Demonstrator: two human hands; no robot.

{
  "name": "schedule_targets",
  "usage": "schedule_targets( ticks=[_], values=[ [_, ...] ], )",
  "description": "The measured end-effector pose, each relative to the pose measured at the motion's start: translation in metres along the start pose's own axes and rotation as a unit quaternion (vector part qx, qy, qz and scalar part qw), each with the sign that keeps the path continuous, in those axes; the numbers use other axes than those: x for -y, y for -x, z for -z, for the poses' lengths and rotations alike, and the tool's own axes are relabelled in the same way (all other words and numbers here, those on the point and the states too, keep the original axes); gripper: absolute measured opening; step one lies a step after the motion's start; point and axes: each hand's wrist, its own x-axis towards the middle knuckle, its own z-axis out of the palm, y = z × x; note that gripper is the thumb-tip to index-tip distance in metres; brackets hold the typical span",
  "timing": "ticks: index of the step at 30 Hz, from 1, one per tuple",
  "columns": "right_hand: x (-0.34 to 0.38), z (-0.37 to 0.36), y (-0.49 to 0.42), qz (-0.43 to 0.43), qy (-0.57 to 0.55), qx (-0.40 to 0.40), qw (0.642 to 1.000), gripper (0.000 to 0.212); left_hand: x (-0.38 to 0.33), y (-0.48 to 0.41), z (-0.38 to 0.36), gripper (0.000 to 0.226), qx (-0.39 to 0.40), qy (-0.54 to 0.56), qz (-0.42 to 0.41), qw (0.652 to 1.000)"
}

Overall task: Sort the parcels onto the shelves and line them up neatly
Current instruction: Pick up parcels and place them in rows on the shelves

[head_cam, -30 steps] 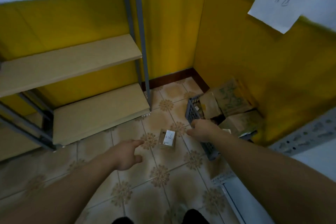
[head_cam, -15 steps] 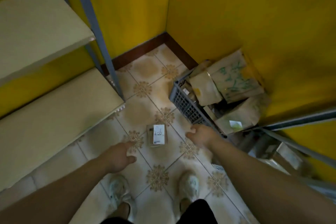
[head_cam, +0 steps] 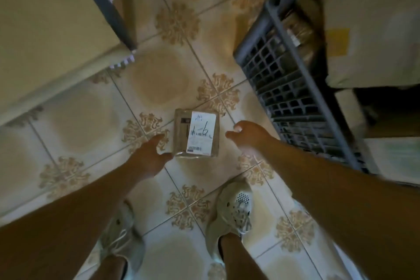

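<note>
Below, left hand (head_cam: 148,154) and right hand (head_cam: 250,135) flank the parcel (head_cam: 196,135) — ungripped.

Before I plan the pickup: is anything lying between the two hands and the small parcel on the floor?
Nothing visible. The parcel lies alone on bare tiles, the left hand at its near corner, the right hand just off its other side.

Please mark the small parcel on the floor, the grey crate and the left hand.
small parcel (head_cam: 203,134): head view, on its white label.
grey crate (head_cam: 292,88): head view, on its lattice side wall.
left hand (head_cam: 148,157): head view, on the back of the hand.
</note>
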Motion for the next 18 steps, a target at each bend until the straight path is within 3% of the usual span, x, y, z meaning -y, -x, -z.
schedule_targets(
  ticks=[5, 8, 11, 18],
  values=[
    [-0.017, -0.042, -0.096, 0.009, -0.029, 0.003, 1.0, 0.054, 0.008, -0.076, -0.056, 0.093, -0.053, 0.144, 0.026, 0.988],
    [-0.026, -0.06, -0.128, 0.016, -0.05, 0.001, 0.999, 0.062, 0.006, -0.105, -0.073, 0.101, -0.031, 0.282, 0.026, 0.958],
    [-0.026, -0.07, -0.142, 0.03, -0.079, 0.0, 0.996, 0.057, 0.003, -0.122, -0.087, 0.088, -0.011, 0.366, 0.022, 0.93],
    [-0.025, -0.065, -0.119, 0.013, -0.221, -0.044, 0.974, 0.025, -0.019, -0.11, -0.083, 0.058, 0.033, 0.405, 0.005, 0.914]
  ],
)
